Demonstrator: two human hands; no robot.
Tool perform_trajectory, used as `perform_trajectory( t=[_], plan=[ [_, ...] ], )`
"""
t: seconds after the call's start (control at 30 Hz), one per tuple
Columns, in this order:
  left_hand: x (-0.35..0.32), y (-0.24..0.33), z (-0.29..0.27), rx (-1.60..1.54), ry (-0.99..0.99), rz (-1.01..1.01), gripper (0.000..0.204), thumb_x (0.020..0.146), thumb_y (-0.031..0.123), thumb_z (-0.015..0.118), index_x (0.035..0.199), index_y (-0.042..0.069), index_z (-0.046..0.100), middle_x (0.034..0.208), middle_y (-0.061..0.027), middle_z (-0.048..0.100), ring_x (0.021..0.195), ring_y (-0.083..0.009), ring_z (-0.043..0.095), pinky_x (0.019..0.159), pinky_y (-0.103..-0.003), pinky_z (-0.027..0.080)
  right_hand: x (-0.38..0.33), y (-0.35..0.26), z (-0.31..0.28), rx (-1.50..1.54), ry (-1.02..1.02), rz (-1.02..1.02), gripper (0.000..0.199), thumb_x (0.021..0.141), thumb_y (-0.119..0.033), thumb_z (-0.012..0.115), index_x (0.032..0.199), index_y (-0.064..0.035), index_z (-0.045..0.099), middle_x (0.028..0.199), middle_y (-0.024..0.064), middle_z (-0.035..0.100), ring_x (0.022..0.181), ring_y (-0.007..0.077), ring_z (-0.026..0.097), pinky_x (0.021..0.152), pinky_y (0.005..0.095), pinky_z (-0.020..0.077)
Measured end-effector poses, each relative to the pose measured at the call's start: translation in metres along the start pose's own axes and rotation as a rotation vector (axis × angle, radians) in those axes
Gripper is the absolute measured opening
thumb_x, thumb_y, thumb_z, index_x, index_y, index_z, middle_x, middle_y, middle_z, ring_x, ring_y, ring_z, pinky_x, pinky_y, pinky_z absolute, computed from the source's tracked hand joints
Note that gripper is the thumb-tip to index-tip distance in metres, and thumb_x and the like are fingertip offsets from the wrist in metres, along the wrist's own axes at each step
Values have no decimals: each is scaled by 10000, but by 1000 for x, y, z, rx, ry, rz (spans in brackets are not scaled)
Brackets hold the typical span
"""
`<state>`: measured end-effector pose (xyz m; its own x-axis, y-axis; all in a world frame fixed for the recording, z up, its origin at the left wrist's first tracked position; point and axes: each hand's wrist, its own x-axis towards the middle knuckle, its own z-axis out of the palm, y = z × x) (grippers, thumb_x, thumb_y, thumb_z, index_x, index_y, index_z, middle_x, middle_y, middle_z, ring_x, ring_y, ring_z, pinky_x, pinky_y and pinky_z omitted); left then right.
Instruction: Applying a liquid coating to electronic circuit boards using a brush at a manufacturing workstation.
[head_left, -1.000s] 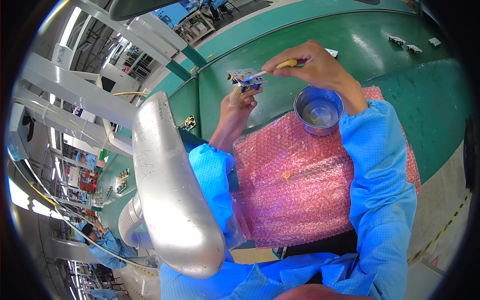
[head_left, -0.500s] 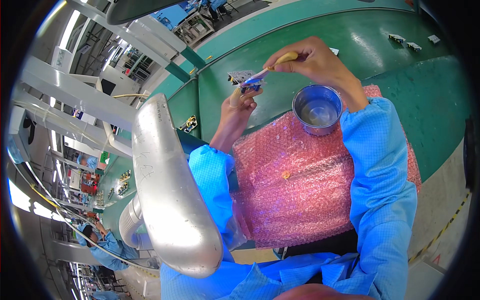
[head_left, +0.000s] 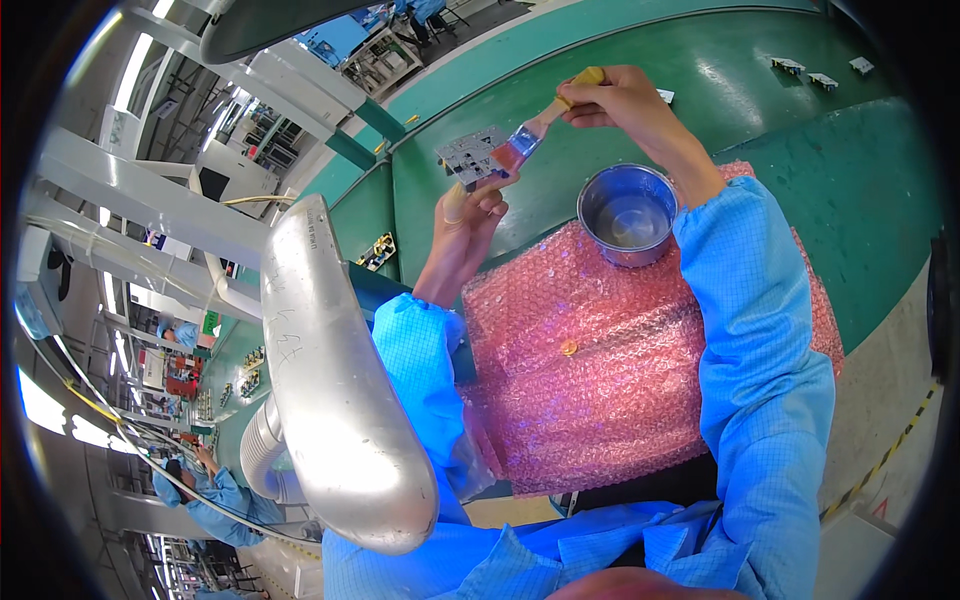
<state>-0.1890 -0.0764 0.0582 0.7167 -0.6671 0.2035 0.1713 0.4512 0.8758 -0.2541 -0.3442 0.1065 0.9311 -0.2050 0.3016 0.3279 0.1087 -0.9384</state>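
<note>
Left hand [head_left: 470, 205] gripped small metal plate [head_left: 472, 157], raised for brushing | right hand [head_left: 615, 100] pinched paintbrush [head_left: 535, 130], bristles on plate | steel bowl [head_left: 627, 213] just beside, on pink bubble wrap [head_left: 600, 370].

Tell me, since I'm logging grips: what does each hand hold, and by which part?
The left hand pinches a small grey metal part by its lower edge. The right hand holds a brush by its wooden handle end.

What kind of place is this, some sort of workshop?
Most likely a factory assembly floor. A green workbench carries pink bubble wrap and a metal bowl, a silver duct bends overhead, and other people in blue smocks work along further benches.
</note>
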Motion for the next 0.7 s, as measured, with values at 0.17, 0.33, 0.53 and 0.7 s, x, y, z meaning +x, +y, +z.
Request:
perform_trajectory(
  t=[0.17,0.33,0.53,0.7],
  plan=[
    [2,0,-4,-53,53,-25,535,931,403,644,1216,-33,521,1208,-222,595,780,-84,450,767,-248,448,1,-4,-29,-297,154,7,286,907,-210,676,1013,55,667,940,100,691,827,136,692,761,235,575],
    [7,-5,-19,-142,146,-163,470,934,360,645,1190,-22,550,1215,-211,598,797,-91,467,760,-224,450,-6,-16,-34,-174,201,-100,281,901,-213,683,993,52,678,932,105,694,828,136,694,756,227,573],
    [5,-22,-58,278,201,-334,423,1034,351,464,1214,-17,568,1229,-169,620,852,-109,491,785,-250,456,-9,-21,-38,-216,189,-150,292,914,-224,672,1006,53,680,935,92,696,835,137,695,764,234,572],
    [4,-22,-102,800,143,-330,462,1025,379,463,1057,-29,678,1016,-124,716,864,-122,586,733,-289,482,-7,-23,-37,-163,192,-205,242,898,-200,670,966,32,686,894,74,697,793,127,685,717,235,565]
  ],
)
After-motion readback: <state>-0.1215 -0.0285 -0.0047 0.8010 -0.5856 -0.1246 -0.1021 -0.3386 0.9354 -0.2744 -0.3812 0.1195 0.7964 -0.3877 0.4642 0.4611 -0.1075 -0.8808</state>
